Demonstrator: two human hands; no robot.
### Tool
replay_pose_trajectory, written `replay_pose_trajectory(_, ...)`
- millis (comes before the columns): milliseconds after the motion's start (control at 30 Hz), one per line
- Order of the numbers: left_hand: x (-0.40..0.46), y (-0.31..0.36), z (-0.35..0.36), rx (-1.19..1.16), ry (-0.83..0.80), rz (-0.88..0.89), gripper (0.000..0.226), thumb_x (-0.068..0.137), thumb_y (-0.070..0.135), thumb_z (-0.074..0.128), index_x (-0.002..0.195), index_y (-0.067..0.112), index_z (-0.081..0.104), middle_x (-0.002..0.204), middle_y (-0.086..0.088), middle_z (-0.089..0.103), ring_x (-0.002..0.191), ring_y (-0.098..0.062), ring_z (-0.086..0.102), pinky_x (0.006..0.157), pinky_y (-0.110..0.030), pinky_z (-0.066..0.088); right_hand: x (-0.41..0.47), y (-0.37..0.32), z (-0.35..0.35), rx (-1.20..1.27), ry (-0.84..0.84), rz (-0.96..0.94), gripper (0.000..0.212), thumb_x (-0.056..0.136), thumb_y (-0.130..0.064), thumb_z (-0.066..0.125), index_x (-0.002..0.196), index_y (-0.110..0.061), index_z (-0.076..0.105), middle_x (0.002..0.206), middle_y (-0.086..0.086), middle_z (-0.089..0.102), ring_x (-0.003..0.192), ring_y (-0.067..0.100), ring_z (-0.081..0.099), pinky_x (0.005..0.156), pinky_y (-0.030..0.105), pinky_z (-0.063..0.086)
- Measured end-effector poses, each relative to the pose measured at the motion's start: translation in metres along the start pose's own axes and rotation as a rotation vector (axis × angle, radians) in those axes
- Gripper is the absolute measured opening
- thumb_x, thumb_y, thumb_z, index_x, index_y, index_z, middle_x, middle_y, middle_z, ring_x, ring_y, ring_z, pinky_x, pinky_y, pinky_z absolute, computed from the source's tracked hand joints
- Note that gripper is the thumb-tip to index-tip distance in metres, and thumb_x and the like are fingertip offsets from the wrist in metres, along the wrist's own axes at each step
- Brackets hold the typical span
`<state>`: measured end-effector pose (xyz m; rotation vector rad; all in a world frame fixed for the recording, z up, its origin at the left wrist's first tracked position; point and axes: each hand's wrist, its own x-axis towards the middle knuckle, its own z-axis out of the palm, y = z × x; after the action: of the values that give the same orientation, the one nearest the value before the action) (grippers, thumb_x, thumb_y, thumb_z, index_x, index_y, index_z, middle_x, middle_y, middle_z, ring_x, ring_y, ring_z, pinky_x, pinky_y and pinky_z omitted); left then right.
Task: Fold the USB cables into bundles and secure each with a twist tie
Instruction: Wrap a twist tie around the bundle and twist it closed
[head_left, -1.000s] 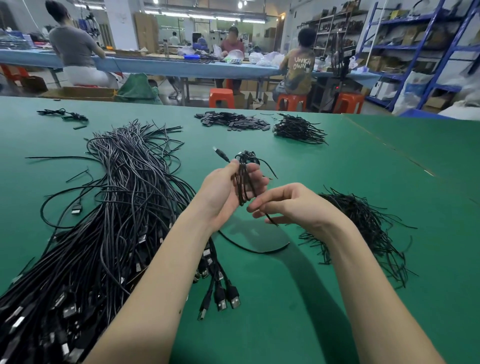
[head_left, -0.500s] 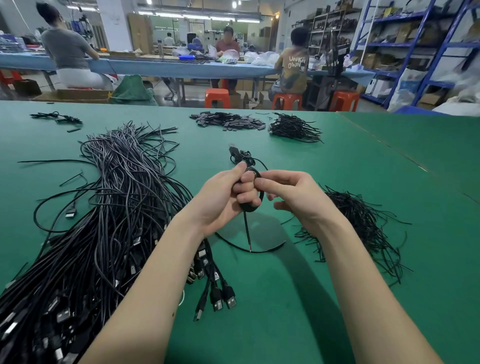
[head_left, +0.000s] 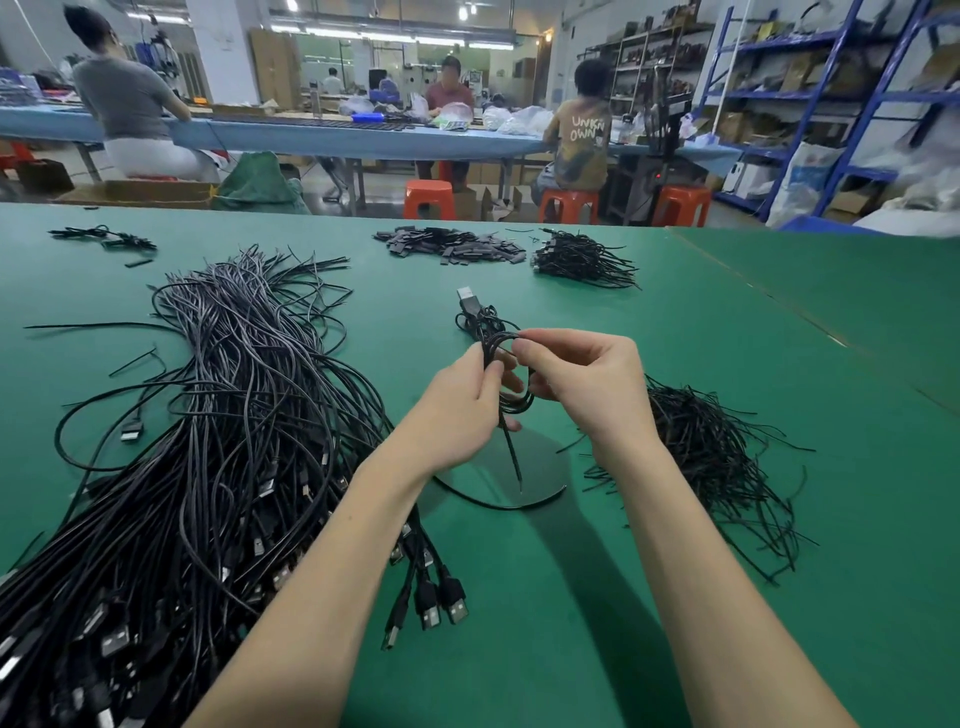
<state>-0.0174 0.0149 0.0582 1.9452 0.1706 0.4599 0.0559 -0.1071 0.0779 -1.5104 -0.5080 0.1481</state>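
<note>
head view: both hands meet above the middle of the green counter (head_left: 597, 597). left hand (head_left: 460, 402) grips a folded black usb cable (head_left: 506, 402) between thumb and curled fingers, the coil standing roughly upright. right hand (head_left: 587, 387) pinches the top of the same coil with thumb and forefinger, other fingers curled beside it. the cable's plug (head_left: 467, 300) sticks up past the fingers, pointing away. a thin twisted tail (head_left: 511, 452) hangs down below the hands, tip above the counter; whether it is a twist tie or the cable end, cannot tell. one loop of cable lies on the counter under the hands.

large heap of loose cables (head_left: 208, 441) on the left, plugs toward the near edge, touching the left forearm. pile of twist ties (head_left: 717, 462) just right of the right wrist. far side: smaller pile of ties (head_left: 582, 260), flat dark pieces (head_left: 452, 247) beside it, a few bits (head_left: 104, 236) far left.

people sit at a blue bench behind; orange stools (head_left: 428, 197), blue shelving (head_left: 841, 93) at right.
</note>
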Motion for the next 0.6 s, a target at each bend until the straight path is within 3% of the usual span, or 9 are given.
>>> replay_pose_trajectory(100, -0.003, 0.004, 0.001, -0.242, -0.093, -0.010, 0.030, 0.109, 0.012, 0.028, 0.125, 0.006, 0.052, 0.107, -0.009, 0.068, 0.091, -0.024, 0.073, 0.074, -0.031, 0.059, -0.001, 0.000, 0.000, 0.033, -0.028, 0.008, 0.006, 0.088, -0.013, 0.077, 0.089, -0.018, 0.080, 0.081, -0.001, 0.079, 0.066, 0.009, 0.072, 0.065, 0.025, 0.059)
replay_pose_trajectory(167, -0.003, 0.006, 0.001, -0.265, -0.106, -0.011, 0.030, 0.109, 0.011, 0.027, 0.124, 0.007, 0.051, 0.104, -0.008, 0.069, 0.091, -0.024, 0.073, 0.070, -0.028, 0.057, -0.002, -0.001, -0.001, 0.030, -0.045, -0.012, 0.007, 0.090, -0.013, 0.075, 0.092, -0.018, 0.079, 0.085, -0.001, 0.079, 0.072, 0.010, 0.074, 0.068, 0.025, 0.059)
replay_pose_trajectory(267, -0.003, 0.006, 0.001, -0.168, -0.094, -0.006, 0.028, 0.108, 0.013, 0.026, 0.122, 0.008, 0.050, 0.103, -0.006, 0.067, 0.087, -0.021, 0.071, 0.066, -0.027, 0.053, -0.003, -0.004, 0.000, -0.015, -0.063, -0.062, 0.004, 0.090, -0.017, 0.075, 0.090, -0.020, 0.078, 0.082, -0.002, 0.079, 0.065, 0.004, 0.070, 0.062, 0.017, 0.052)
replay_pose_trajectory(367, -0.004, 0.007, 0.004, -0.004, -0.064, 0.005, 0.025, 0.106, 0.011, 0.027, 0.121, 0.010, 0.048, 0.094, -0.002, 0.062, 0.080, -0.017, 0.060, 0.070, -0.032, 0.050, -0.005, -0.008, 0.005, -0.007, -0.088, -0.059, 0.010, 0.084, -0.029, 0.082, 0.090, -0.021, 0.079, 0.081, 0.000, 0.078, 0.060, 0.011, 0.065, 0.058, 0.023, 0.052)
replay_pose_trajectory(467, -0.004, 0.010, 0.008, 0.175, -0.069, 0.030, 0.023, 0.100, 0.002, 0.031, 0.118, 0.006, 0.046, 0.091, -0.004, 0.057, 0.082, -0.020, 0.054, 0.079, -0.039, 0.050, -0.005, -0.007, 0.009, -0.103, 0.017, -0.096, 0.017, 0.073, -0.039, 0.089, 0.084, -0.034, 0.077, 0.073, -0.011, 0.075, 0.059, 0.006, 0.067, 0.058, 0.016, 0.051)
replay_pose_trajectory(533, -0.005, 0.011, 0.011, 0.269, -0.071, 0.075, 0.025, 0.098, -0.001, 0.032, 0.117, 0.004, 0.046, 0.088, -0.002, 0.056, 0.081, -0.021, 0.054, 0.075, -0.033, 0.046, -0.004, -0.005, 0.009, -0.197, 0.082, -0.149, 0.017, 0.072, -0.040, 0.089, 0.076, -0.041, 0.073, 0.068, -0.020, 0.073, 0.061, -0.004, 0.066, 0.060, 0.010, 0.048)
replay_pose_trajectory(600, -0.006, 0.011, 0.014, 0.278, -0.092, 0.090, 0.029, 0.099, 0.001, 0.033, 0.126, 0.006, 0.044, 0.082, 0.003, 0.053, 0.071, -0.011, 0.049, 0.064, -0.022, 0.038, -0.003, -0.003, 0.008, -0.244, 0.093, -0.192, 0.015, 0.075, -0.037, 0.087, 0.073, -0.043, 0.073, 0.066, -0.020, 0.072, 0.061, -0.007, 0.065, 0.061, 0.009, 0.046)
